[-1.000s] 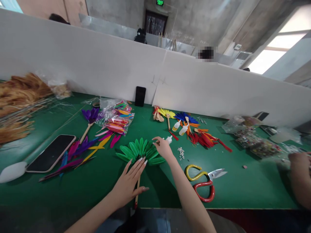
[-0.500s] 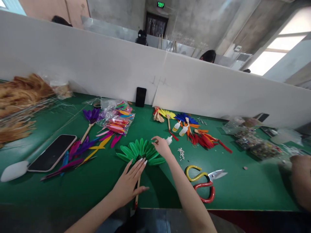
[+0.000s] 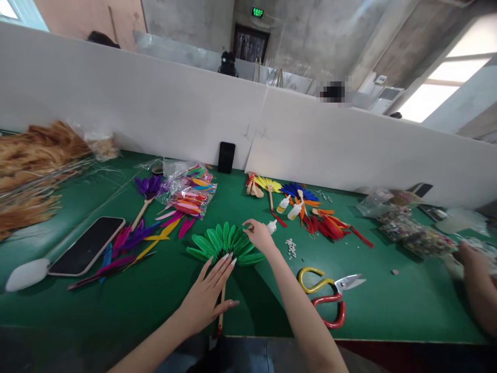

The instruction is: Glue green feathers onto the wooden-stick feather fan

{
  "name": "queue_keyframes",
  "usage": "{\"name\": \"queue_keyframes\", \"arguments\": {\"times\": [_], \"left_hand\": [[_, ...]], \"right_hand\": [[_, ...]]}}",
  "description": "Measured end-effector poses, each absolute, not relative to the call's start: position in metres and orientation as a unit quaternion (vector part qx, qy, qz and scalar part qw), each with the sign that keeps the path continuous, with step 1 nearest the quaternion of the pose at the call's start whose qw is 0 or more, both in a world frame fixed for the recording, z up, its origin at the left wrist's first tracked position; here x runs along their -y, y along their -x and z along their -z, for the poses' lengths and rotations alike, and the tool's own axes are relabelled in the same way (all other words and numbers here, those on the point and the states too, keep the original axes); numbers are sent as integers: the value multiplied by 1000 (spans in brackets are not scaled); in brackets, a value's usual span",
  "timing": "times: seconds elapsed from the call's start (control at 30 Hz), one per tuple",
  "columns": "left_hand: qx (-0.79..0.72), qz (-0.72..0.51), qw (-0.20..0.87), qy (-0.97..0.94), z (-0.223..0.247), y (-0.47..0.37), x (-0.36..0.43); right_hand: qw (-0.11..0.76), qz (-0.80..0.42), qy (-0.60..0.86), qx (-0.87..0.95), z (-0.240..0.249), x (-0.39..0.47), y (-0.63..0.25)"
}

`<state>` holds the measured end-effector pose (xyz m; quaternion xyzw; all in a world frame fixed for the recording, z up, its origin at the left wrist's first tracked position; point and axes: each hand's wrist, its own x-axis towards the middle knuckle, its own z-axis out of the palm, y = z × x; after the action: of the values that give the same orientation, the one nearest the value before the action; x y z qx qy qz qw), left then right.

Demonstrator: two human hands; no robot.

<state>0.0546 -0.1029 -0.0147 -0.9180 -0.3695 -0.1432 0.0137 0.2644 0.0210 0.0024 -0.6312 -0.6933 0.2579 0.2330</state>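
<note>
A fan of green feathers lies on the green table in front of me, its thin wooden handle pointing towards the near edge. My left hand rests flat over the base of the feathers and the top of the handle, fingers stretched out and thumb across the handle. At the upper right feathers, my right hand has its thumb and forefinger pinched together. What they hold, if anything, is too small to make out. A small white bottle stands just behind that hand.
Right of my arm are scissors and white beads; glue bottles and other feather fans lie behind. Leftward are a phone, loose feathers and bagged feathers. Another person's hand is at the right.
My hands hold nearly the same pose on the green fan. At the far right, the other person's hand has moved forward towards the bags. The view has shifted slightly.
</note>
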Motion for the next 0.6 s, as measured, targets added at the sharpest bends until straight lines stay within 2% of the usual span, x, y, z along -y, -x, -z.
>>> {"name": "queue_keyframes", "arguments": {"times": [0.6], "left_hand": [[375, 133, 18, 917, 9, -55, 104]], "right_hand": [[221, -262, 631, 696, -5, -21, -262]]}}
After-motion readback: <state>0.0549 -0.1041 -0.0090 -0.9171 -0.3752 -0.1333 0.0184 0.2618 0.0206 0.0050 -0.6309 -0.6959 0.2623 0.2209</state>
